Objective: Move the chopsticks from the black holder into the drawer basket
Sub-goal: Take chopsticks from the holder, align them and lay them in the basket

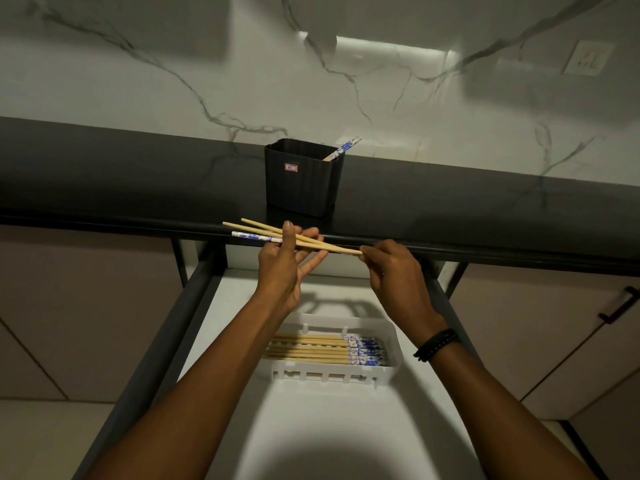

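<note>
Both hands' grip on chopsticks, black holder label unreadable

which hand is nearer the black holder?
Left. The left hand is just in front of and below the black holder, gripping the chopsticks. The right hand sits further off to the holder's right, pinching their tips.

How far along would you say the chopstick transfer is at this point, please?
Mostly done: a row of chopsticks already lies in the white basket in the open drawer. In hand: the left hand grips three chopsticks, while the right hand pinches their tips. Left: at least one chopstick stands in the black holder.
</note>
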